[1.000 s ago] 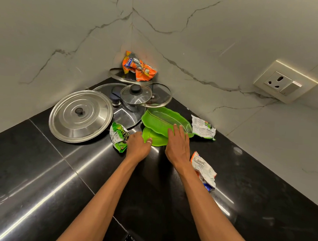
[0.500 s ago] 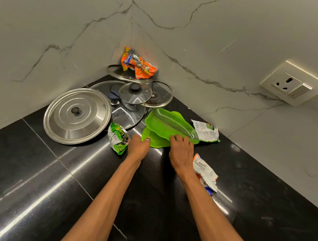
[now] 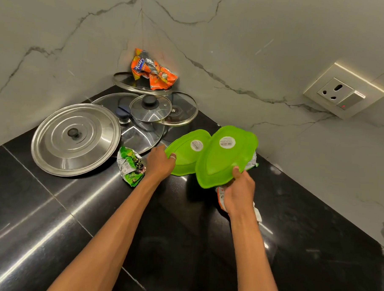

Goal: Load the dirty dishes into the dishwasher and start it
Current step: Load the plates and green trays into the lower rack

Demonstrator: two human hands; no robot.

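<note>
Plainly, both hands were busy with two leaf-shaped green plates over the black countertop (image 3: 51, 227). The left hand (image 3: 160, 161) gripped the left green plate (image 3: 186, 155) at its nine o'clock edge, fingers curled round the rim. The right hand (image 3: 239, 191) pinched the right green plate (image 3: 223, 160) at its five o'clock edge, thumb pressed on the face turned to the camera. Both plates were tipped up with their undersides showing, each bearing a round white sticker. The right plate overlapped the left one's three o'clock edge. Whether the left plate's lower edge touched the counter could not be told.

At nine o'clock from the plates a steel lid (image 3: 76, 138) lay flat, knob up. A crumpled green wrapper (image 3: 130, 167) sat just beside the left hand, also at its nine o'clock. At eleven o'clock from the plates, glass lids overlapped one another: a large glass lid (image 3: 141, 136) partly under the steel lid, a small glass lid (image 3: 150, 109) on top of it, and a third glass lid (image 3: 183, 114) at that one's three o'clock.

Deeper in the corner, an orange wrapper (image 3: 153, 73) rested on a further lid (image 3: 127, 82) against the marble wall (image 3: 235, 37). A white wrapper (image 3: 222, 196) lay partly hidden beneath the right hand. A wall socket (image 3: 343, 94) sat at two o'clock from the plates.
</note>
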